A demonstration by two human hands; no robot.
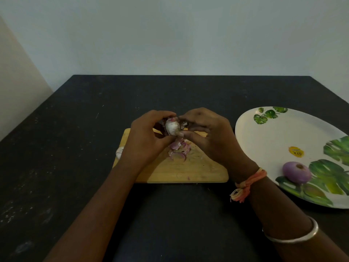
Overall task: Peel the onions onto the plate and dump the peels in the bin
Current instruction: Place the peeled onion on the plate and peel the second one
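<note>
Above the wooden cutting board (pixel 188 171) my left hand (pixel 147 137) grips a pale, partly peeled onion (pixel 171 126). My right hand (pixel 205 133) pinches the skin at the onion's right side, thumb and fingers curled on it. A small heap of purple peels (pixel 178 150) lies on the board just below the onion. One peeled purple onion (pixel 296 172) rests on the white leaf-patterned plate (pixel 268 137) at the right. No bin is in view.
Everything sits on a dark table (pixel 66 148) against a pale wall. A small pale object (pixel 119 152), partly hidden by my left wrist, lies at the board's left edge. The plate carries a yellow sticker (pixel 296 151).
</note>
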